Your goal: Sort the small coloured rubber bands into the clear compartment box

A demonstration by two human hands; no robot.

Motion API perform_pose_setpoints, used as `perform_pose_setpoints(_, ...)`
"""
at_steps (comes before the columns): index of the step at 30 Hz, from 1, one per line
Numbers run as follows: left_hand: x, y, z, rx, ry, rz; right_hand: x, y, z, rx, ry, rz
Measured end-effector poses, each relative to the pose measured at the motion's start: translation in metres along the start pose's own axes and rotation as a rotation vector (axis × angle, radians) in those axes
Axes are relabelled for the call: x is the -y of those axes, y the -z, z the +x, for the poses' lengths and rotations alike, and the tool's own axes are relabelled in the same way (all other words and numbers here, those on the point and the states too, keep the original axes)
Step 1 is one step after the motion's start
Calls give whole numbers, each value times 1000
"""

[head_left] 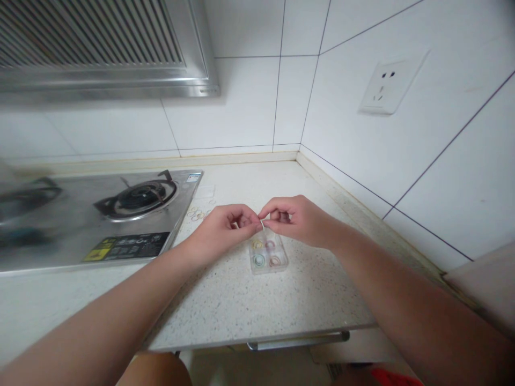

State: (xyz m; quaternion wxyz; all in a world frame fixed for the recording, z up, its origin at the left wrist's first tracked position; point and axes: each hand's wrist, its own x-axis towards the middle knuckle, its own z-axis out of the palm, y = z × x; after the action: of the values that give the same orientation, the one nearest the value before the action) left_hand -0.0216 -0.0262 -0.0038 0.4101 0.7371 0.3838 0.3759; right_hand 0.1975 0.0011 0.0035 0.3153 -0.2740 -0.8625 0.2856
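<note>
My left hand [231, 228] and my right hand [295, 220] meet fingertip to fingertip above the counter. Between their pinched thumbs and forefingers is a thin pale elastic band [263, 225], mostly covered by the fingers. Just below them stands a clear plastic box [270, 271] divided into compartments. Yellow bands [257, 245], purplish bands [269, 245], green bands [259, 261] and reddish-brown bands [274, 261] lie in separate compartments. The far part of the box is hidden behind my hands. Several loose coloured bands [196, 214] lie on the counter beyond my left hand.
A gas hob [120, 225] with a black burner [140, 195] is set into the speckled counter [241, 305] on the left. A clear flat piece [206, 191] lies beside it. Above hangs a steel range hood [201, 80]. A wall socket [388, 83] is at right.
</note>
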Motion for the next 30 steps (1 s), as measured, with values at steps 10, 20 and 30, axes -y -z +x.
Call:
perform_pose_setpoints(10, -2, 1, 0, -16, 25, 10, 4, 1, -1, -5, 6, -19)
perform_pose_setpoints(20, -2, -1, 0, 18, 29, -11, 6, 4, -1, -70, -2, -10)
perform_pose_setpoints(30, -2, 4, 0, 63, 84, -16, 5, 1, -2, -79, 72, -47)
